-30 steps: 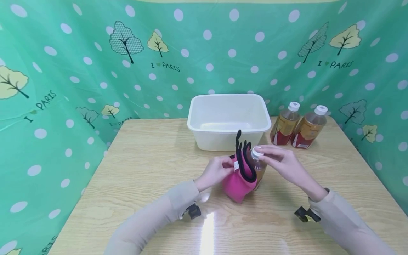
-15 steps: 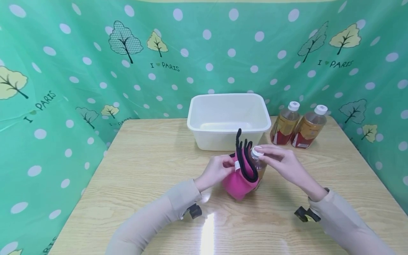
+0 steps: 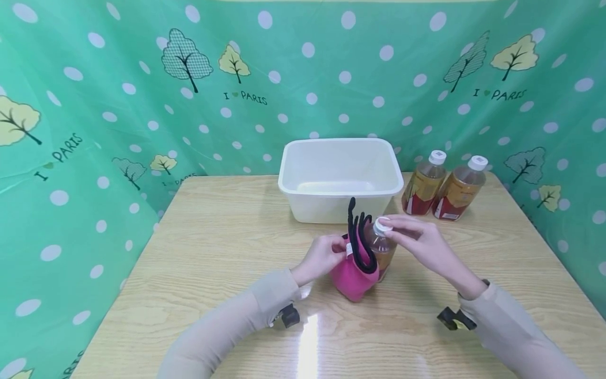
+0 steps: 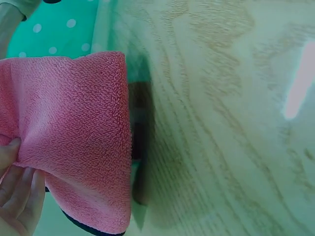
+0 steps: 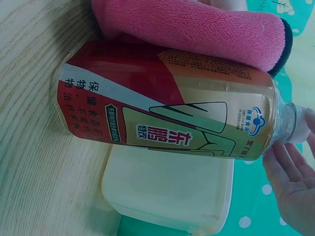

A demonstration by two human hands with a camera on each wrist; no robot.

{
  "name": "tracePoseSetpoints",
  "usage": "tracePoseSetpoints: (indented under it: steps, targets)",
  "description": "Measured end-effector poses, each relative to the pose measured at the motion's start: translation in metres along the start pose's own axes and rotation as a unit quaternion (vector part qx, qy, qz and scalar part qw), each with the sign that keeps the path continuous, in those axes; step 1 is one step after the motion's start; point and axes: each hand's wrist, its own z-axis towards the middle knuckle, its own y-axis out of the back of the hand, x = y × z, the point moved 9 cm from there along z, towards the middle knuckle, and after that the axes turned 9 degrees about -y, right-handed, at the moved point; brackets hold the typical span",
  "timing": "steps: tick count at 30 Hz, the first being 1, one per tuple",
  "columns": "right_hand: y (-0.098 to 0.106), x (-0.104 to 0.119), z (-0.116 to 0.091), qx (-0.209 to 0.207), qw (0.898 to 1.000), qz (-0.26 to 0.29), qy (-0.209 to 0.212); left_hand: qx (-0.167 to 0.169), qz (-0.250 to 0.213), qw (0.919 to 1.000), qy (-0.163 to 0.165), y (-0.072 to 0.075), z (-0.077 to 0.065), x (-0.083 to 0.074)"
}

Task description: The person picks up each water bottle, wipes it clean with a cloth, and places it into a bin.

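My left hand [image 3: 324, 255] pinches a folded pink cloth [image 3: 351, 279] with black edging and a small white tag. In the left wrist view the fluffy pink cloth [image 4: 83, 132] hangs from between thumb and fingers. Right beside it a drink bottle [image 5: 172, 103] with a red and gold label stands upright on the table. The fingers of my right hand [image 3: 416, 237] grip its white cap [image 3: 381, 225]. From the head, the cloth hides part of the bottle's left side; in the right wrist view it lies along the bottle's side.
Behind the hands stands a white plastic tub [image 3: 341, 205]. Two similar bottles, a left one [image 3: 423, 187] and a right one [image 3: 458, 189], stand at the table's back right. A green dotted curtain [image 3: 303, 79] borders the wooden table [image 3: 213, 237].
The cloth in the left hand has shifted slightly up and back down along the bottle's side, now a bit further left, showing more of the bottle. The right hand stays at the cap.
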Motion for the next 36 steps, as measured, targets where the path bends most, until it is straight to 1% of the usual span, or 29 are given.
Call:
tracePoseSetpoints:
  steps: [3, 8, 11, 16, 20, 24, 27, 32, 36]
  targets:
    - [-0.001, 0.000, 0.000, 0.001, 1.000, 0.006, 0.000, 0.006, -0.009, 0.9999, 0.008, -0.005, -0.002, 0.006]
    - [-0.001, -0.001, 0.000, 0.007, 1.000, 0.001, -0.013, 0.017, 0.005, 0.9995, 0.024, -0.012, -0.007, 0.017]
    - [-0.002, -0.001, -0.001, 0.009, 1.000, -0.002, -0.015, 0.017, 0.014, 0.9995, 0.025, -0.015, -0.008, 0.019]
    - [-0.001, -0.003, -0.001, 0.004, 1.000, -0.002, -0.013, 0.032, 0.004, 0.9988, 0.036, -0.022, -0.010, 0.025]
    - [-0.001, -0.003, 0.000, 0.005, 1.000, -0.009, -0.014, 0.031, 0.001, 0.9988, 0.039, -0.024, -0.012, 0.028]
    - [-0.001, -0.003, 0.000, 0.006, 1.000, -0.006, -0.013, 0.023, 0.005, 0.9992, 0.034, -0.019, -0.011, 0.024]
    - [-0.001, -0.002, 0.000, 0.003, 1.000, -0.001, -0.007, 0.016, -0.001, 0.9994, 0.030, -0.014, -0.009, 0.018]
    - [0.000, 0.000, 0.001, -0.004, 1.000, 0.012, 0.008, -0.002, -0.024, 0.9996, 0.017, -0.003, -0.004, 0.005]
    - [-0.001, -0.001, 0.000, -0.003, 1.000, 0.009, 0.007, -0.019, -0.040, 0.9990, 0.007, 0.008, 0.000, -0.007]
